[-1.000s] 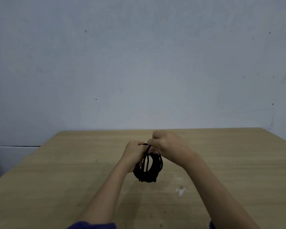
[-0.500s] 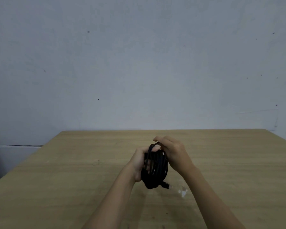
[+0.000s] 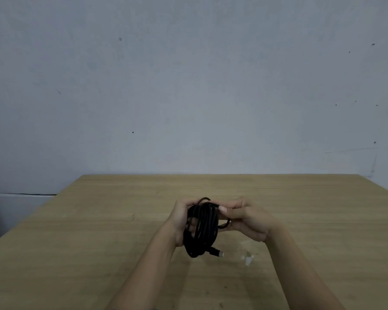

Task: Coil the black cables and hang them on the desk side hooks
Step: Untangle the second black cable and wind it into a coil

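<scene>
A coiled black cable (image 3: 202, 229) hangs upright between my hands, a little above the wooden desk (image 3: 99, 220). My left hand (image 3: 180, 222) grips the coil from its left side, fingers curled round the loops. My right hand (image 3: 246, 220) pinches a strand at the top right of the coil, and a short loop of cable passes under its fingers. One plug end (image 3: 217, 252) sticks out at the bottom right of the bundle. No hooks are in view.
A pale scuff mark (image 3: 248, 259) lies on the desk right of the coil. The desk's left edge (image 3: 31, 220) runs diagonally, its far edge meets a grey wall (image 3: 188, 97).
My right hand has moved from over the top of the coil to its right side, drawing a strand out. The coil has turned slightly and the hands sit a little lower.
</scene>
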Motion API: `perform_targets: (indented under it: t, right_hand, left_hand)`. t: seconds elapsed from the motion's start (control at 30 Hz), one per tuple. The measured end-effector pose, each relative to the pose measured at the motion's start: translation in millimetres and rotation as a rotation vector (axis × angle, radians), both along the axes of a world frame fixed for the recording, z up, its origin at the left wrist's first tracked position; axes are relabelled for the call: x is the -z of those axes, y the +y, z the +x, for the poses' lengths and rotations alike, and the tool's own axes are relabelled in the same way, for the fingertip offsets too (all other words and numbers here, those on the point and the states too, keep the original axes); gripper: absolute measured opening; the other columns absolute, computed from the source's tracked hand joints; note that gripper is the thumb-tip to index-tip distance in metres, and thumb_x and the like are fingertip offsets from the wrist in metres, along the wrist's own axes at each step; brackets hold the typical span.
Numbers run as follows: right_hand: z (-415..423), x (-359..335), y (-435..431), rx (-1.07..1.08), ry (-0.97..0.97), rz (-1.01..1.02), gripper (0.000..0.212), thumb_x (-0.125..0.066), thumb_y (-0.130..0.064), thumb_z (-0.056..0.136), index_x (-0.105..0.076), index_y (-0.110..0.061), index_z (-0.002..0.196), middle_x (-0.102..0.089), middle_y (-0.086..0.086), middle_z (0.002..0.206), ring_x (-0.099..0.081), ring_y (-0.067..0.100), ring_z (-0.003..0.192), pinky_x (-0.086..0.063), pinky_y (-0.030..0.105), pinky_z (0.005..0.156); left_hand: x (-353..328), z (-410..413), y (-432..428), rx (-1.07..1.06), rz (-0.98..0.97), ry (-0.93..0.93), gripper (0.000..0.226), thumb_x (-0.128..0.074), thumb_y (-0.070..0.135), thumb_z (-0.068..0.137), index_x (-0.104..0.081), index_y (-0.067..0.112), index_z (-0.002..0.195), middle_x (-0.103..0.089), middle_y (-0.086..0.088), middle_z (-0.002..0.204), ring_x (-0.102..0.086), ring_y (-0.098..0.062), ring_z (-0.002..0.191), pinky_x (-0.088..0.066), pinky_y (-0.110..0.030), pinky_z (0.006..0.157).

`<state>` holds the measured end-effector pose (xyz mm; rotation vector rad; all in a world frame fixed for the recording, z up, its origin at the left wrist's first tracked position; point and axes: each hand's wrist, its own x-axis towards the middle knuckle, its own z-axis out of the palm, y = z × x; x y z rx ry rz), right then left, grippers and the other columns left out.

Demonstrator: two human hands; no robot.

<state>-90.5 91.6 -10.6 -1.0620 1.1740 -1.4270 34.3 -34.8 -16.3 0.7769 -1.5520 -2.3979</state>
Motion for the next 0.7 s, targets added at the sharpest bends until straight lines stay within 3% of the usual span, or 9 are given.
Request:
perform_targets:
  t: [0.1,0.17,0.23,0.3,0.4,0.5,0.57,0.63,0.7]
  right_hand:
    - [-2,-1,-2,0.164,0.011,-0.046,0.021,-0.062,0.0,0.073,-0.074,-0.001,0.091,-0.072,0.013,0.096,-0.066,0.023,0.09,-0.057,0.033,0.07]
    - [1,-2,-3,0.287,0.05,-0.11,0.017,-0.062,0.011,0.073,-0.074,-0.001,0.072,-0.073,0.009,0.078,-0.065,0.019,0.066,-0.054,0.025,0.058]
    - [5,-3,-7,0.349,0.123,-0.148,0.022,-0.061,0.018,0.073,-0.067,-0.001,0.064,-0.071,0.008,0.07,-0.062,0.018,0.057,-0.052,0.022,0.053]
    - [8,-2,-12,0.401,0.227,-0.172,0.021,-0.063,0.017,0.073,-0.063,-0.002,0.064,-0.069,0.009,0.069,-0.064,0.018,0.061,-0.053,0.025,0.056]
    - [15,0,-19,0.486,0.314,-0.184,0.022,-0.065,0.015,0.074,-0.062,-0.006,0.068,-0.069,0.003,0.065,-0.063,0.013,0.061,-0.052,0.025,0.06]
    - [15,5,-20,0.553,0.28,-0.239,0.034,-0.067,0.011,0.076,-0.049,-0.014,0.09,-0.066,0.007,0.063,-0.06,0.016,0.055,-0.049,0.028,0.053]
    - [17,11,-20,0.649,0.369,-0.279,0.038,-0.065,0.007,0.079,-0.053,-0.021,0.101,-0.067,0.005,0.065,-0.061,0.015,0.058,-0.049,0.026,0.056]
    - [23,19,-23,0.73,0.478,-0.291,0.029,-0.061,0.006,0.083,-0.067,-0.02,0.093,-0.069,-0.003,0.067,-0.062,0.008,0.062,-0.05,0.018,0.059]
    - [33,23,-26,0.685,0.344,-0.288,0.02,-0.056,0.006,0.084,-0.071,-0.007,0.085,-0.069,-0.001,0.067,-0.064,0.009,0.063,-0.052,0.022,0.061]
  left_hand:
    - [0,0,-2,-0.02,-0.046,-0.028,0.038,-0.056,0.037,0.072,-0.046,0.018,0.04,-0.024,0.007,0.036,-0.017,-0.006,0.028,-0.011,-0.012,0.035]
    - [0,3,-1,0.019,-0.028,-0.009,0.059,-0.048,0.06,0.08,-0.038,0.019,0.038,-0.019,0.008,0.037,-0.013,-0.005,0.029,-0.007,-0.014,0.035]
    - [0,3,3,0.106,-0.054,0.004,0.062,-0.057,0.075,0.061,-0.042,0.018,0.041,-0.024,0.007,0.039,-0.018,-0.005,0.03,-0.008,-0.016,0.038]
    - [-2,3,10,0.214,-0.103,0.032,0.057,-0.079,0.06,0.049,-0.062,0.009,0.066,-0.041,0.001,0.048,-0.035,-0.007,0.037,-0.02,-0.016,0.04]
    - [-5,6,14,0.294,-0.1,0.124,0.051,-0.072,0.027,0.058,-0.056,0.004,0.1,-0.054,-0.005,0.059,-0.052,-0.013,0.043,-0.039,-0.018,0.042]
    - [-7,6,8,0.215,-0.086,0.158,0.017,-0.064,0.025,0.066,-0.066,0.011,0.076,-0.048,-0.002,0.058,-0.036,-0.012,0.05,-0.017,-0.022,0.049]
    - [-10,5,7,0.123,-0.047,0.131,0.02,-0.063,0.031,0.066,-0.06,0.011,0.067,-0.041,0.001,0.051,-0.029,-0.009,0.045,-0.012,-0.021,0.046]
    - [-14,2,9,0.01,-0.009,0.125,0.024,-0.052,0.026,0.081,-0.046,0.013,0.061,-0.03,0.006,0.039,-0.024,-0.004,0.03,-0.014,-0.009,0.035]
    - [-19,0,10,-0.095,-0.043,0.148,0.029,-0.045,0.018,0.09,-0.047,0.015,0.061,-0.029,0.007,0.036,-0.021,-0.004,0.026,-0.019,-0.006,0.033]
